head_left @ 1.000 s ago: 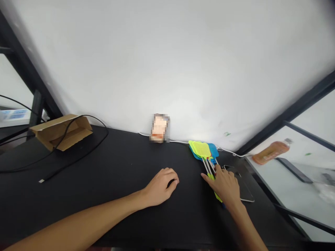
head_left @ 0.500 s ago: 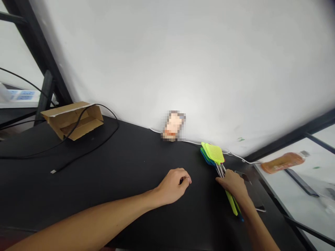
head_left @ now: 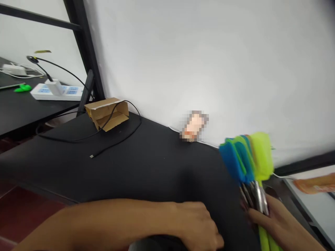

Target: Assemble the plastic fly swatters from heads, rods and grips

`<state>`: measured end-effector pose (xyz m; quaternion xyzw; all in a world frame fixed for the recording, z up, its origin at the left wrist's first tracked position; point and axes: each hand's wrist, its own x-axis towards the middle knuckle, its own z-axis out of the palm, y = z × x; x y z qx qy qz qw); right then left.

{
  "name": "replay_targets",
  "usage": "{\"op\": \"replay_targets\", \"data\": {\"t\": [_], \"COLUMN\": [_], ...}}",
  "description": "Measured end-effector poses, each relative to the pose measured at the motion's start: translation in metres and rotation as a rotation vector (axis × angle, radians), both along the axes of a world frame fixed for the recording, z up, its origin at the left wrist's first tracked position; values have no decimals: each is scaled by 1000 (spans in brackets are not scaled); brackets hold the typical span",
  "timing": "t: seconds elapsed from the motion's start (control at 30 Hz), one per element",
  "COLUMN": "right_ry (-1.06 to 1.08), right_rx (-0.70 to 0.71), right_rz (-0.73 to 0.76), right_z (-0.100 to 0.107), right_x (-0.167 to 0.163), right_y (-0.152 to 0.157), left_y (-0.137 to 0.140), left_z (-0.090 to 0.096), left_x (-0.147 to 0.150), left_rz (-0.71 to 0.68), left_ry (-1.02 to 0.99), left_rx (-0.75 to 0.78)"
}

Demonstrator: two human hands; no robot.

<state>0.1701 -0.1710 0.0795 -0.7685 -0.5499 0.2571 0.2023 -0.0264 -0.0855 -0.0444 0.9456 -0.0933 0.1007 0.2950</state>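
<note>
My right hand [head_left: 272,218] is wrapped around the thin metal shafts of a bunch of fly swatters [head_left: 242,158]. Their blue, green and yellow-green heads point up, raised off the table, and the yellow-green handles hang below my fist. Motion blurs the bunch a little. My left hand [head_left: 201,225] is low in the picture, near the table's front edge, its back turned to me. Its fingers are curled in, their tips hidden, and nothing shows in them. A gap separates it from the swatters.
The black table [head_left: 157,164] meets a white wall. On its far left, an open cardboard box [head_left: 107,113] lies under a black cable [head_left: 117,141]. A blurred-out picture [head_left: 195,125] stands by the wall. A power strip [head_left: 72,92] is further left, an orange bottle [head_left: 316,183] right.
My right hand has lifted the fly swatters off the table, bringing them closer and turning their heads. My left hand has moved down towards the front edge. The view has swung left.
</note>
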Motion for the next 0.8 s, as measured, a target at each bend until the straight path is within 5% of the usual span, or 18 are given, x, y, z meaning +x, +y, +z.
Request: {"op": "replay_targets", "data": {"t": [0.07, 0.2, 0.37, 0.5, 0.67, 0.8], "right_ry": [22, -145, -303, -330, -283, -264], "right_rx": [37, -38, -91, -106, -97, -76], "right_rz": [138, 290, 262, 226, 261, 290], "right_z": [9, 7, -18, -29, -34, -36], "right_x": [-39, -109, -173, -207, -229, -234], "right_y": [25, 102, 172, 193, 197, 196], "left_y": [-13, -23, -19, -13, -18, -45], "left_z": [-10, -22, -25, -13, 15, 7], "left_x": [2, 4, 4, 4, -3, -7], "left_rz": [-129, -167, -149, -159, 143, 274], "left_ry": [72, 133, -21, -82, 88, 147], "left_rx": [-24, -17, 24, -27, -116, -13]}}
